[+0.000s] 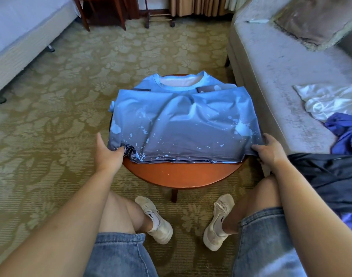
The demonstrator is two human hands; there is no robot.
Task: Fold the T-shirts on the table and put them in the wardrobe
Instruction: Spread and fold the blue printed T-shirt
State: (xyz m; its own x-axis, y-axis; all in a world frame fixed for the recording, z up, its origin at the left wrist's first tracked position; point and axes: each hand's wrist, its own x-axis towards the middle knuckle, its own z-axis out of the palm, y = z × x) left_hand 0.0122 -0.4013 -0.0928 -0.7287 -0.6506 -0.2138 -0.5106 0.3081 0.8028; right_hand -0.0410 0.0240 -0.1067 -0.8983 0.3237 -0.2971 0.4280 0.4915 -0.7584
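A light blue T-shirt with pale splashes lies folded over on a round brown table, its collar at the far side. My left hand grips the near left corner of the shirt, fingers tucked under the fabric. My right hand pinches the near right corner at the table's edge. The folded edge nearest me runs between the two hands.
A grey sofa stands on the right with a white cloth, a purple garment and a dark garment on it. A bed is at far left. Patterned carpet surrounds the table; my knees and shoes are below.
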